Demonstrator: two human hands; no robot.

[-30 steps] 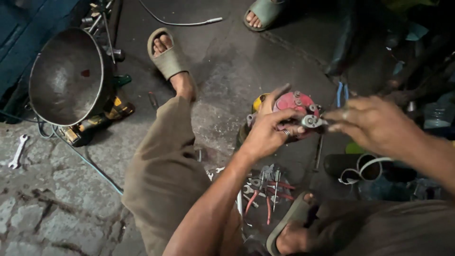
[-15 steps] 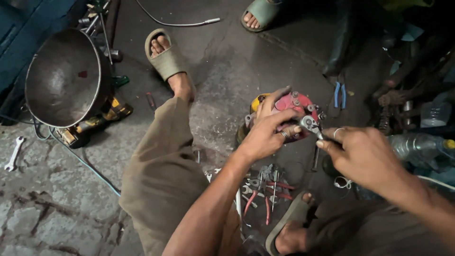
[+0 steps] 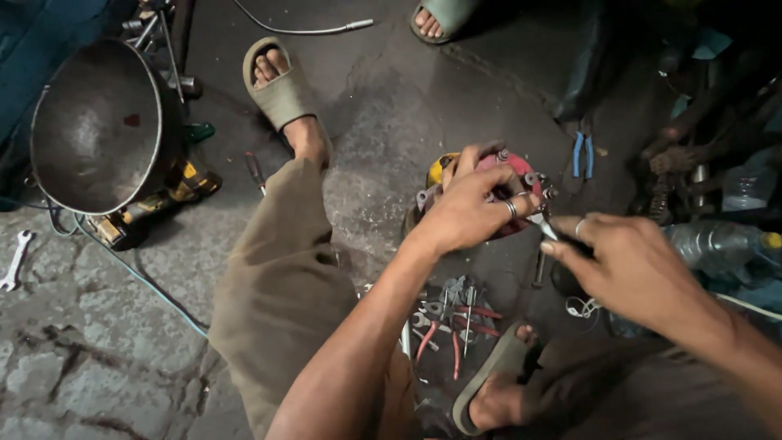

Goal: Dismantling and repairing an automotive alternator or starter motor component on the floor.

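Red round part (image 3: 509, 208) between both hands

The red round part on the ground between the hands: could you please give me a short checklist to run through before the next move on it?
1. Red round part steadied: ok, the left hand lies over it, fingers spread.
2. Tool at the work point: ok, the right hand brings a small metal tool tip to the part's right edge.
3. Exact fastener engaged: cannot tell, the fingers hide it.
4. Spare tools near: ok, red-handled pliers lie on the ground below the part, blue-handled pliers to its upper right.
5. Feet out of the way: ok, the sandalled foot rests apart from the part.
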